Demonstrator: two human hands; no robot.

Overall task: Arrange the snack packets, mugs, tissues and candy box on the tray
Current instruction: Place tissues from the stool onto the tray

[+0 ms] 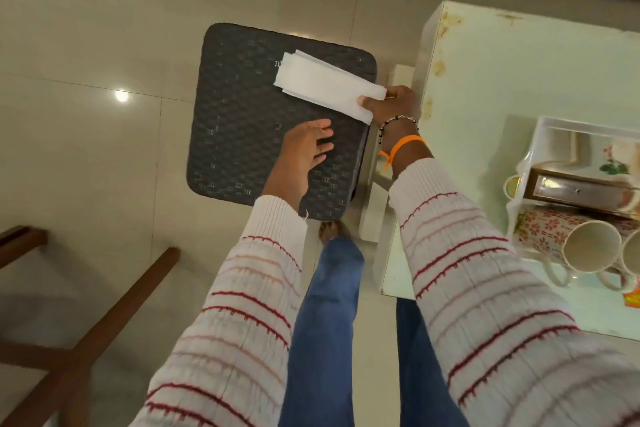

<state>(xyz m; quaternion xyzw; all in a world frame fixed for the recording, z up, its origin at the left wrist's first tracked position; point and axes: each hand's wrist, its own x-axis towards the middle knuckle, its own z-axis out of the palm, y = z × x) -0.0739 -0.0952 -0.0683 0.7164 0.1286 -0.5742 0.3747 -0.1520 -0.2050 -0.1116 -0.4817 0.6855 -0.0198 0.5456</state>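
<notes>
Our right hand [398, 104] pinches one end of a stack of white tissues [325, 87] between thumb and fingers, and the stack reaches out over the dark woven stool [242, 135]. An orange band [403, 146] and a beaded bracelet [398, 121] circle that wrist. Our left hand [304, 149] hovers above the stool's near side with its fingers spread and relaxed, holding nothing. To the right stands the pale green table [519, 73]. On it sits the white tray [540, 135], which holds a brown candy box [575, 189]. Two mugs [588, 250] lie tipped on their sides at the tray's near edge, their mouths facing us.
</notes>
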